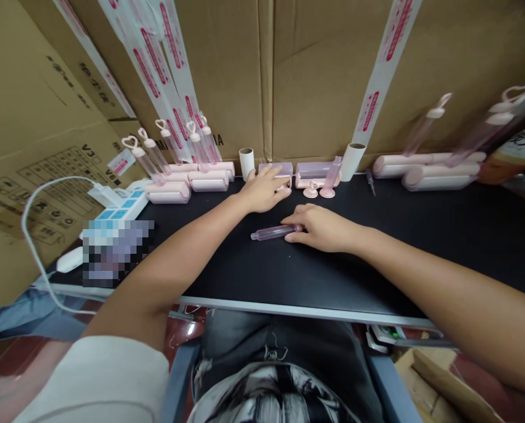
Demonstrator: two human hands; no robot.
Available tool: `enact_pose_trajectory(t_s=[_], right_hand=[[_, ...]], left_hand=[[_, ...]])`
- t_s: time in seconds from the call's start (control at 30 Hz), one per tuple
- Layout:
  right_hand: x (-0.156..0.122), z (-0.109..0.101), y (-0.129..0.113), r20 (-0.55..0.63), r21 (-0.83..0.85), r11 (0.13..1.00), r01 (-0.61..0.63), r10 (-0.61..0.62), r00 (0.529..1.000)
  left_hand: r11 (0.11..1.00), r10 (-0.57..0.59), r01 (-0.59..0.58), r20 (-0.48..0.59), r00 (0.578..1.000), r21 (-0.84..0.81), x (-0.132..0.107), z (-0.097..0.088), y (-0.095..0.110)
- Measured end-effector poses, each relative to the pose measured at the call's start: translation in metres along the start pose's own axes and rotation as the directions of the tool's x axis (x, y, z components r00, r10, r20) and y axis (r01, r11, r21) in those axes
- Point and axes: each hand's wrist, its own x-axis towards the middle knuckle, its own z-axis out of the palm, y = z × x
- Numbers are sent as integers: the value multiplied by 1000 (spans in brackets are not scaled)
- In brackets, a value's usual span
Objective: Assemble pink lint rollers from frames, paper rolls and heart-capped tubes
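My right hand (319, 228) pinches one end of a clear pinkish tube (268, 234), which points left, low over the black table. My left hand (264, 191) reaches to the back, fingers spread over a small pink case with a clear lilac lid (284, 170); its fingertips hide part of the case. Just right of it stands a second case with a lilac lid (310, 171). In front of that one are a pink heart-topped cap (310, 190) and an upright clear tube with a round pink base (327, 191).
White cardboard-like rolls (354, 162) stand upright at the back. Pink cylinders with heart-topped tubes (167, 192) line the left, and similar ones (441, 176) the right. A power strip (121, 208) with a cable lies left. Behind rises a cardboard wall (315, 70).
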Motion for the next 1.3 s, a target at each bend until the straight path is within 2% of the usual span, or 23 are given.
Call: enact_pose_trajectory(t_s=[0.07,0.13,0.2,0.27,0.37,0.53,0.6,0.67,0.73,0.8,0.87,0.9,0.97,1.03,1.07,1.1,1.17,1.23,1.3], right_hand=[[-1,0,0,-7,1,1000,-4,4,1000],[-1,0,-1,-12,6,1000,-10,10,1000],[-2,0,-2,-18,11,1000,-11,11,1000],[-2,0,-2,-30,22,1000,-18,18,999],[-1,0,-2,-59,49,998,-40,43,997],[2,1,3,-199,105,993,-47,67,978],[3,1,6,-267,129,991,-45,78,960],[4,3,9,-319,162,987,-24,75,945],[6,7,10,-378,230,973,13,77,923],[9,12,11,-458,347,937,48,124,880],[12,17,15,-533,484,869,99,203,822],[14,18,17,-564,542,831,127,247,788],[17,16,24,-630,590,792,158,329,703],[15,10,31,-713,522,843,134,344,612],[14,6,34,-747,450,886,111,306,591],[11,1,34,-761,372,924,89,249,599],[6,-6,31,-723,255,965,56,152,674],[2,-11,25,-663,214,977,3,143,735],[1,-13,19,-653,219,974,-55,188,734]], left_hand=[[998,-1,5,-68,998,57,12,-8,-1],[991,-32,56,-197,980,118,21,-20,-4],[968,-135,194,-318,939,161,28,-33,-10],[921,-278,357,-378,883,157,32,-44,-17],[851,-431,507,-374,821,135,34,-52,-28],[835,-485,542,-336,808,98,29,-60,-40],[849,-482,527,-350,803,40,21,-67,-42],[883,-439,468,-424,792,-38,9,-74,-41],[928,-367,337,-523,769,-156,-5,-75,-35],[923,-329,136,-559,761,-359,-18,-66,-25],[772,-318,-72,-482,816,-631,-26,-51,-12],[670,-284,-145,-432,856,-728,-28,-43,-7],[487,-230,-239,-388,892,-840,-29,-31,2],[394,-180,-280,-372,911,-876,-28,-27,8],[384,-153,-284,-364,919,-879,-27,-28,10],[393,-123,-279,-351,928,-876,-26,-29,12],[439,-78,-254,-318,945,-862,-25,-35,15],[492,-96,-196,-277,956,-848,-23,-38,16],[597,-198,-83,-246,949,-798,-19,-35,13]])
